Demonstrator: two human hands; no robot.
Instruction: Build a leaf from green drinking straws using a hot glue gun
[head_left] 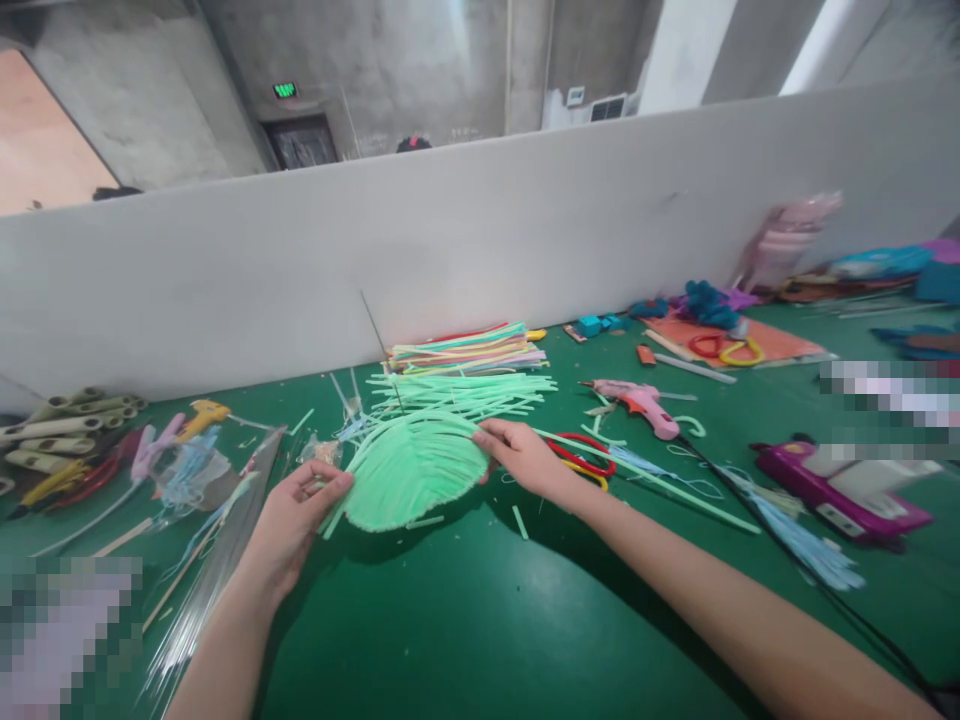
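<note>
L hand (304,505) and R hand (521,455) both have hold of the green fuzzy leaf (416,470), centre of frame. L pinches its left edge betw. thumb & fingers; R grips the upper right edge, tho some of its fingers are hidden behind, so can't tell how they sit. Leaf looks lifted a bit off the green table (480,640), going by the shadow under it; a grip at opp. edges prob. keeps it spread flat, broad face up. Thin wire (375,335) sticks up past its far end, pointing away from the person, so both sides are free for the hands.

Green strips (480,395) lie just beyond the leaf, same colour, presumably put there for a short reach. Mixed-colour bundle (465,348) is behind them, up near the white partition (450,240), likely 'cause it's needed less. One long strip (675,482) runs from near R hand toward the right of frame; can't tell if it's attached.

Red-and-yellow scissors (609,468) are by the R wrist, partly covered; pink glue gun (649,408) is right of centre, approx. within R's reach. Clear rods (206,560) lie lower left, beside the L forearm, prob. kept aside to leave the middle free.
</note>
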